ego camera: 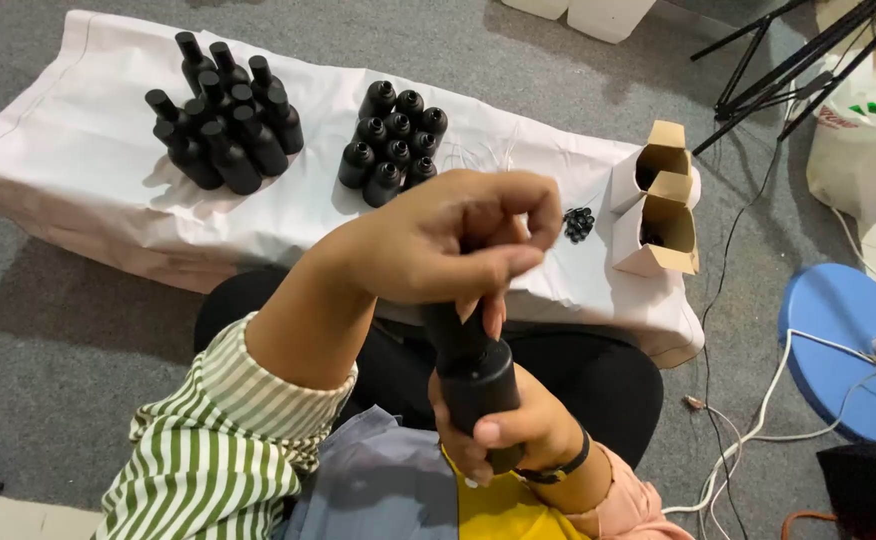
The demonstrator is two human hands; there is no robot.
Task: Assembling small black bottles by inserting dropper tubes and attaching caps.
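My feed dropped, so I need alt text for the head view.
Seen from above, the right hand grips a black bottle upright while the left hand closes over its top. Beyond, a white-covered table holds capped bottles, open bottles, small black caps and two cardboard boxes.

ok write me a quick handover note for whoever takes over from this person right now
Left hand: on the top of the black bottle, fingers closed around its cap end.
Right hand: grip around the bottle's body, holding it upright over the lap.
On the white-covered table: a group of capped bottles at left, a group of open bottles in the middle, a small pile of loose caps, two open cardboard boxes at right.
Done: the left group is capped.
Left: the middle group has no caps.
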